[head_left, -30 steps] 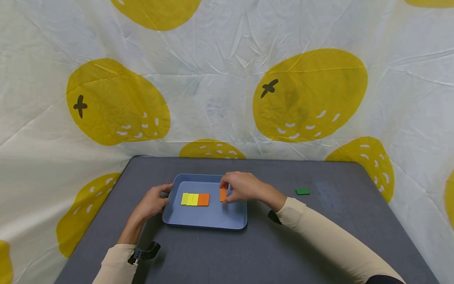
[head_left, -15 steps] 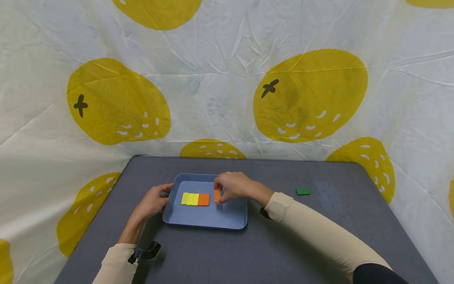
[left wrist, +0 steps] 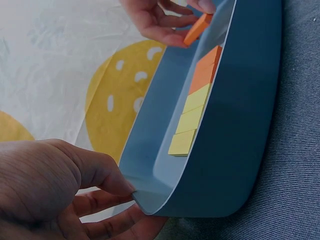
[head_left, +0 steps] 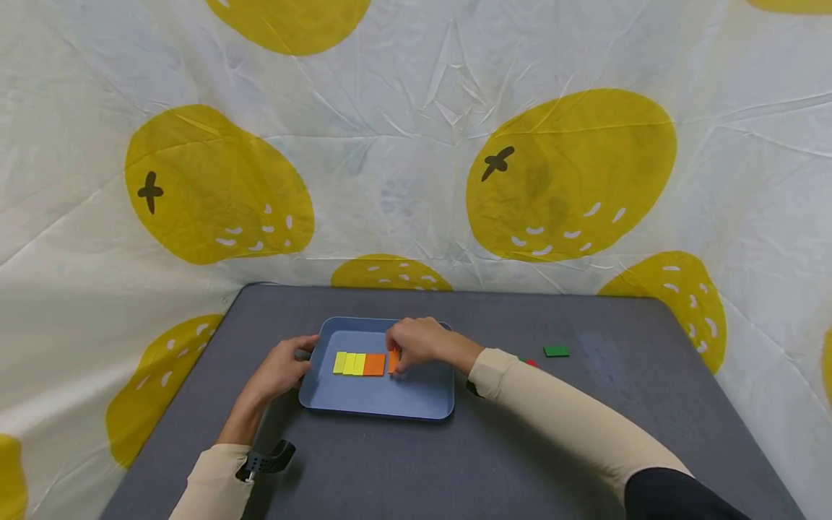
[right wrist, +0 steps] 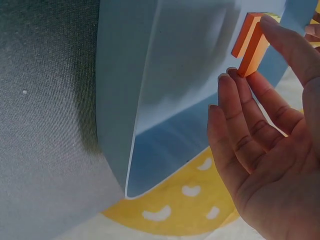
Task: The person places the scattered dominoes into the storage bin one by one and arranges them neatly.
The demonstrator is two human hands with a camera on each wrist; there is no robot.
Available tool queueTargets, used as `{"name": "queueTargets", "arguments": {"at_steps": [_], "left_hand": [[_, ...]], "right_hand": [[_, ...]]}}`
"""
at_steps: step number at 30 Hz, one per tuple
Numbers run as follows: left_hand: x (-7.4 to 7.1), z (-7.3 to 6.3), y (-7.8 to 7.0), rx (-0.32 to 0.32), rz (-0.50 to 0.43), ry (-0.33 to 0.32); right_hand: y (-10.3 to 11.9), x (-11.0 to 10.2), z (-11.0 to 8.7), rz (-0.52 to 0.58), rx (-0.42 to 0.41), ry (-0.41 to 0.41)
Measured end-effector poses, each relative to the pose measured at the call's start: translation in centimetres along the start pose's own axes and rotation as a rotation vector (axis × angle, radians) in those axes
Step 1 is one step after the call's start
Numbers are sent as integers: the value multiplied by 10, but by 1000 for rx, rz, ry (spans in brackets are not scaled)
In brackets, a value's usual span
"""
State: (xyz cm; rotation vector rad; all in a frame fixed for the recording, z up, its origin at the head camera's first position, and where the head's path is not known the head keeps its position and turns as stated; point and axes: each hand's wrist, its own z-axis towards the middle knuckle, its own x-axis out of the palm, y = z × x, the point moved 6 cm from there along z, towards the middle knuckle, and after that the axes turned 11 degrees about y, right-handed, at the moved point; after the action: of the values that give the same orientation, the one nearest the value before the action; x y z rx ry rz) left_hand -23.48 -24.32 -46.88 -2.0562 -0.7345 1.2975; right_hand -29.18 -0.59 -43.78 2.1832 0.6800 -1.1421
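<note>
A blue tray [head_left: 377, 406] lies on the table. My left hand [head_left: 279, 370] grips its left rim, the thumb on top of the edge and the other fingers outside, as the left wrist view shows. Inside the tray, three yellow tiles [head_left: 349, 363] and two orange tiles [head_left: 373, 365] form one flat row, side by side. Between thumb and fingertips, my right hand [head_left: 422, 341] pinches another orange tile [right wrist: 255, 52]. It is held on edge, a small gap to the right of the row's orange end.
On the table right of the tray lies a green tile [head_left: 556, 352]. A red piece [head_left: 531, 362] peeks out behind the right sleeve [head_left: 552, 401], mostly hidden, with a sliver of green beside it. A patterned cloth [head_left: 390, 195] hangs behind the table's far edge.
My right hand has moved left with the orange tile, bringing it closer to the row and lower. The red piece has come into view behind the sleeve. My left hand stays on the tray.
</note>
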Motion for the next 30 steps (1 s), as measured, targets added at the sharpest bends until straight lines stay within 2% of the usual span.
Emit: {"name": "queueTargets", "arguments": {"at_steps": [18,30], "left_hand": [[0,1,0,14,3,-6],[1,1,0,1,-7,-7]], "right_hand": [[6,12,21,-146,67,23],[8,11,21,-111,56,14]]}}
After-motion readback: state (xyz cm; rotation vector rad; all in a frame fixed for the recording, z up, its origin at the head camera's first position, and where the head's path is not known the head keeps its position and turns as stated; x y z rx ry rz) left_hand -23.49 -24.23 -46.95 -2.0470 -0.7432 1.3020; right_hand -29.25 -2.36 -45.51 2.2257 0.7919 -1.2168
